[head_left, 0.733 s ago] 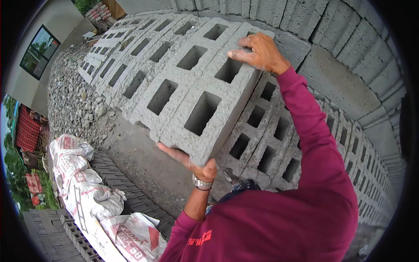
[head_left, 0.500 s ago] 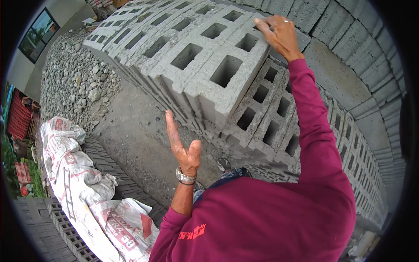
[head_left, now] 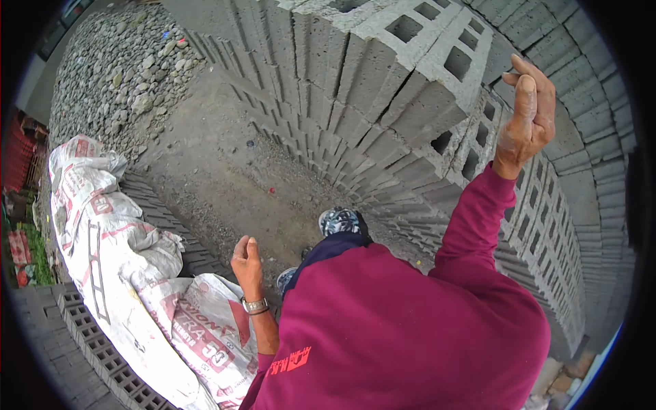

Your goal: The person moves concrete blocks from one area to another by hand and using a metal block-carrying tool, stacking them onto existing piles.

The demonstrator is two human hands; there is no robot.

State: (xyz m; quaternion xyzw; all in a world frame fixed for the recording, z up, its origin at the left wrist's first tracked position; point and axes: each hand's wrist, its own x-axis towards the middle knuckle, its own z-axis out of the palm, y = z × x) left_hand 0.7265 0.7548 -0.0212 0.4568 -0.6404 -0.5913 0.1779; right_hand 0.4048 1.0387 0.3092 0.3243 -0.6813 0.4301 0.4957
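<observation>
My right hand point(head_left: 529, 113) is raised beside the upper right edge of a stack of hollow concrete blocks point(head_left: 437, 113). Its fingers are bent and apart, holding nothing, and it is off the blocks. My left hand point(head_left: 247, 263), with a metal watch point(head_left: 255, 305) at the wrist, hangs low between my body and some white sacks point(head_left: 147, 253). Its fingers look curled together, with nothing showing in them. The blocks are grey and rough, stacked in layers with square holes on top. A lower row of blocks point(head_left: 540, 212) runs along my right side.
A gravel heap point(head_left: 116, 75) lies at the far left. Bare dirt ground point(head_left: 219, 157) stretches between it and the block stack. More blocks point(head_left: 102, 355) are piled at the lower left under the sacks. A tall block wall point(head_left: 588, 89) curves along the right.
My right hand has come off the top of the stack and moved right and down. My left hand has dropped lower and its fingers have curled. The view has shifted along the stack.
</observation>
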